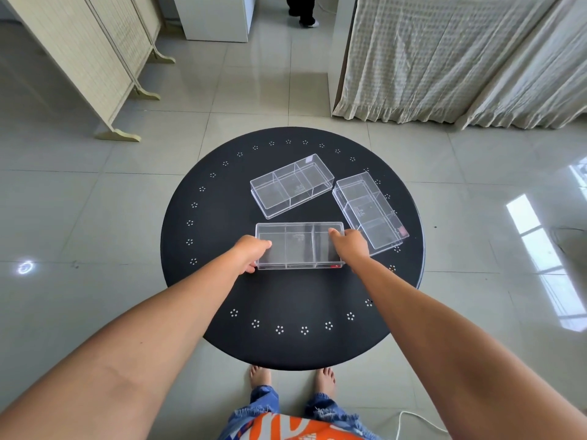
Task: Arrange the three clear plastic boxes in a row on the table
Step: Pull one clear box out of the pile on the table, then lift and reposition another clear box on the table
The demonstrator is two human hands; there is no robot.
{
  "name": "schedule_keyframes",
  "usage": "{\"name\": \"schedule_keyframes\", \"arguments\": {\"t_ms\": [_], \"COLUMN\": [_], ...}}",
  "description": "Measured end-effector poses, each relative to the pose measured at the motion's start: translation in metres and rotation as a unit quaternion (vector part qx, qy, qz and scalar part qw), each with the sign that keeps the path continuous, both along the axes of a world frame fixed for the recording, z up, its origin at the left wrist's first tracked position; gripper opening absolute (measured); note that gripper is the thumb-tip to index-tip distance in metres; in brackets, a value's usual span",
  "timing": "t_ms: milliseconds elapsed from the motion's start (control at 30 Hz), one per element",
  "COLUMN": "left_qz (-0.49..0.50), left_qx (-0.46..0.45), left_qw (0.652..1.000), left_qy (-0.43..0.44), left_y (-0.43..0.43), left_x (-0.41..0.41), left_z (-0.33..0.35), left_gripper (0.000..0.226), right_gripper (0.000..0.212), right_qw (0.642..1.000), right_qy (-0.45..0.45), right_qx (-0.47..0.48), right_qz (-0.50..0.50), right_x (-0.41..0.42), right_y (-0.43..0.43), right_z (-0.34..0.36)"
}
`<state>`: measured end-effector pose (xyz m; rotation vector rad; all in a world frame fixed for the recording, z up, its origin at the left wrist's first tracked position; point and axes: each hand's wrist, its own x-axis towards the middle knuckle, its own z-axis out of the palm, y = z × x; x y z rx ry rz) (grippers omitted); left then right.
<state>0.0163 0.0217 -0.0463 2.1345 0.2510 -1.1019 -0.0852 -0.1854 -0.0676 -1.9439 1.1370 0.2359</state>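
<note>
Three clear plastic boxes with inner dividers lie on a round black table point(222, 217). The nearest box point(298, 246) lies crosswise in the middle of the table. My left hand point(249, 254) grips its left end and my right hand point(349, 244) grips its right end, fingers over the rim. A second box point(292, 185) lies behind it, turned at an angle. The third box point(370, 210) lies at the right, slanting toward the table's right edge, its near end close to my right hand.
The table stands on a glossy tiled floor, my bare feet point(292, 377) at its near edge. A folding screen point(89, 58) stands at the back left and a cloth-draped frame point(444, 58) at the back right. Another person's legs point(301, 11) show far behind.
</note>
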Motion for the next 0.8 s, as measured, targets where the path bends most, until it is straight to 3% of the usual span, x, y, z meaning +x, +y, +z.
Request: {"name": "schedule_keyframes", "arguments": {"t_ms": [233, 367, 467, 600, 800], "left_qz": [-0.034, -0.099, -0.169, -0.243, -0.327], "left_qx": [0.031, 0.124, 0.153, 0.094, -0.013], "left_qw": [0.999, 0.979, 0.948, 0.911, 0.893], "left_qy": [-0.021, -0.126, -0.223, -0.320, -0.310], "left_y": [-0.001, -0.007, -0.015, -0.028, -0.063], "left_x": [0.001, 0.006, 0.011, 0.019, 0.027], "left_z": [0.005, 0.017, 0.027, 0.036, 0.044], "left_gripper": [0.052, 0.071, 0.064, 0.045, 0.035], "right_gripper": [0.032, 0.033, 0.032, 0.047, 0.034], "right_qw": [1.000, 1.000, 0.999, 0.998, 0.984], "right_qy": [0.002, -0.005, -0.010, -0.026, -0.087], "right_qx": [-0.005, -0.026, -0.037, -0.045, -0.115], "right_qz": [0.018, 0.013, 0.006, -0.016, -0.104], "right_x": [-0.005, -0.010, -0.016, -0.027, -0.056], "right_y": [0.002, 0.003, 0.004, 0.008, 0.003], "right_z": [0.007, 0.012, 0.018, 0.033, 0.036]}}
